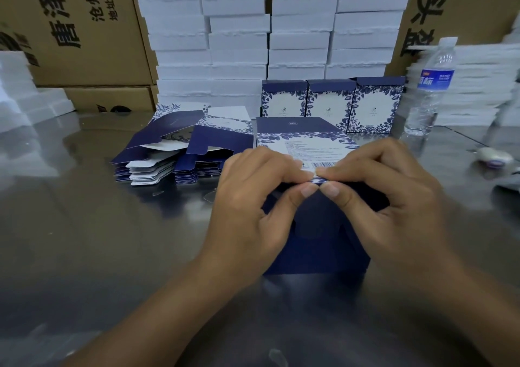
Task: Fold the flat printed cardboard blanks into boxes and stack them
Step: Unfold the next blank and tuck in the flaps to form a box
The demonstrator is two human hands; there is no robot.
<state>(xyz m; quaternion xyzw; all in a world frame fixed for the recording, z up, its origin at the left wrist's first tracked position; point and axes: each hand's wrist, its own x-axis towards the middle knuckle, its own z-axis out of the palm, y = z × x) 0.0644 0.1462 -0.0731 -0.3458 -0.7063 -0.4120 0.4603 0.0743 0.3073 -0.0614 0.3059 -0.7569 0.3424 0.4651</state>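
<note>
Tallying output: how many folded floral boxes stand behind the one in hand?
3, in a row: left box, middle box, right box beside the water bottle. None looks hidden.

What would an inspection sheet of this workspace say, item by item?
Surface: shiny metal table, reflective.
Job's things: half-folded box at the front; flat blanks piled behind it to the left; three finished boxes upright in a row at the back.
Clutter: water bottle standing at the right; small white object, unclear.
Grippers: left hand and right hand both pinch the box's upper edge.
Cables: nothing seen.
Surroundings: white boxes stacked behind; brown cartons at the sides.
</note>
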